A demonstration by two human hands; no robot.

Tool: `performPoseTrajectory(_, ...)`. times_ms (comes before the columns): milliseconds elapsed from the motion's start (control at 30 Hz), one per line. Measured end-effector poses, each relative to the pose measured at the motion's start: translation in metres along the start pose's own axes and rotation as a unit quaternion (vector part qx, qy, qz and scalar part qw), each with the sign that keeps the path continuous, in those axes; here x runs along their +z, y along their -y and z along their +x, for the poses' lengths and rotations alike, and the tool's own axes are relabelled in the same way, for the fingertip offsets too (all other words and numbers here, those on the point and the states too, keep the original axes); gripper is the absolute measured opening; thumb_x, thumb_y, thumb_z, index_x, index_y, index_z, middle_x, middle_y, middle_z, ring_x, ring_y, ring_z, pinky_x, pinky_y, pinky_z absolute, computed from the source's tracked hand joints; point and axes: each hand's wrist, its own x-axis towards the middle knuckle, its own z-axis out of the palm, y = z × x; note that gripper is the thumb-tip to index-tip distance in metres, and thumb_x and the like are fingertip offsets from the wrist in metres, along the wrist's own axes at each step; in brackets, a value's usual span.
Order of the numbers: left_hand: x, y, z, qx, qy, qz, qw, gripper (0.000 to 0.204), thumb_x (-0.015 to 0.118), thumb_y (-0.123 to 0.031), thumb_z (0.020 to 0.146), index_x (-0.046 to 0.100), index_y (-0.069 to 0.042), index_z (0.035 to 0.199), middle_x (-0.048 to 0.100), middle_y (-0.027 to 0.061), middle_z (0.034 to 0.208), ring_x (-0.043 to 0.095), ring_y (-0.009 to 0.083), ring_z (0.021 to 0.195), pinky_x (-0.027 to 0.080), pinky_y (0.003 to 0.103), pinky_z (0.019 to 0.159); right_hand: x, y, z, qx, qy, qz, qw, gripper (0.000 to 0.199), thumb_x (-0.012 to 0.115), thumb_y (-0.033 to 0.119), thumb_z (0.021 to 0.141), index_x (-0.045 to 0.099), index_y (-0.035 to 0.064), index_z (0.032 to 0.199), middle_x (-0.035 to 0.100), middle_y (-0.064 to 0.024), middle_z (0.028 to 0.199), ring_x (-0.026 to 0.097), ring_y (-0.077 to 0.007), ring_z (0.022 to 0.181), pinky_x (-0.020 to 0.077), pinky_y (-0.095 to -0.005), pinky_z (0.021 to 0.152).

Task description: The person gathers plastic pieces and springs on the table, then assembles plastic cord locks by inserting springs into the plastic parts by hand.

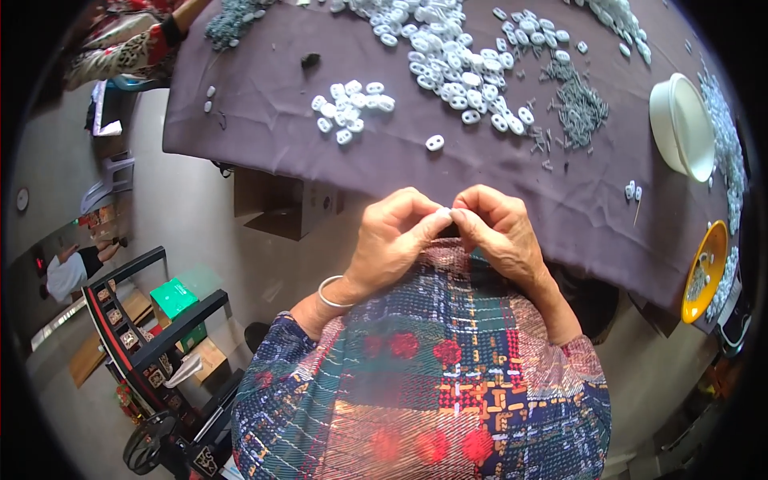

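A small white piece (445,213) is pinched between the fingertips of both hands, each grip narrow around it. The left hand (392,236) and right hand (500,232) meet knuckle to knuckle above the lap, wrists bent inward, just before the desk (264,120) edge. White rings (352,104) lie farther back.

Both hands meet just above the near edge of the purple-clothed table (264,120). The left hand (392,240) and right hand (500,232) pinch a small white piece (445,213) between their fingertips. White plastic rings (352,100) lie farther off; a white bowl (684,124) stands at right.
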Motion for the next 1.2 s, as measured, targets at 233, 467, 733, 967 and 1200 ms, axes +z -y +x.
performPoseTrajectory(233, 0.001, 0.005, 0.016, 0.017, -0.045, 0.004, 0.999, 0.005, 0.06, -0.006, 0.086, 0.06, -0.001, 0.086, 0.056, -0.0026, 0.074, 0.049, 0.0028, 0.066, 0.04, 0.017, 0.058, 0.0, -0.004, 0.005, -0.015, -0.033, -0.025, 0.999, 0.014, 0.056, 0.013, 0.09, 0.055, -0.0005, 0.091, 0.053, 0.0021, 0.068, 0.047, -0.0032, 0.054, 0.0396, -0.0175, 0.048)
performPoseTrajectory(467, -0.039, 0.015, 0.061, 0.233, -0.183, 0.364, 0.883, 0.007, 0.065, -0.009, 0.076, 0.061, -0.003, 0.078, 0.058, 0.008, 0.075, 0.054, 0.0229, 0.074, 0.043, 0.034, 0.07, -0.005, -0.003, 0.005, -0.076, -0.13, -0.118, 0.981, 0.013, 0.057, 0.013, 0.088, 0.056, 0.0013, 0.093, 0.05, 0.0035, 0.065, 0.044, -0.0028, 0.055, 0.0367, -0.0183, 0.049)
performPoseTrajectory(733, -0.073, 0.028, 0.09, 0.207, -0.214, 0.514, 0.804, 0.011, 0.069, -0.015, 0.07, 0.063, -0.01, 0.077, 0.057, 0.0058, 0.083, 0.052, 0.025, 0.086, 0.043, 0.036, 0.078, -0.034, -0.012, 0.001, -0.19, -0.277, -0.262, 0.905, 0.008, 0.06, 0.007, 0.084, 0.058, -0.0006, 0.087, 0.051, -0.0008, 0.064, 0.044, -0.0044, 0.055, 0.0371, -0.0206, 0.049)
performPoseTrajectory(967, -0.046, 0.02, 0.1, 0.31, -0.289, 0.484, 0.766, 0.018, 0.073, -0.01, 0.066, 0.065, -0.009, 0.081, 0.059, 0.0055, 0.08, 0.053, 0.025, 0.083, 0.043, 0.036, 0.076, -0.067, -0.019, 0.002, -0.225, -0.379, -0.399, 0.804, 0.008, 0.06, 0.006, 0.081, 0.058, 0.0008, 0.087, 0.058, -0.0099, 0.074, 0.054, -0.0184, 0.057, 0.045, -0.0291, 0.055)
performPoseTrajectory(1200, 0.027, 0.012, 0.118, 0.362, -0.116, 0.426, 0.821, 0.021, 0.072, -0.012, 0.067, 0.065, -0.011, 0.086, 0.059, 0.0049, 0.084, 0.053, 0.0241, 0.084, 0.043, 0.034, 0.075, -0.081, -0.019, 0.01, -0.225, -0.395, -0.431, 0.78, 0.008, 0.06, 0.005, 0.08, 0.059, 0.0014, 0.087, 0.056, -0.0106, 0.076, 0.056, -0.0217, 0.061, 0.0457, -0.0315, 0.058)
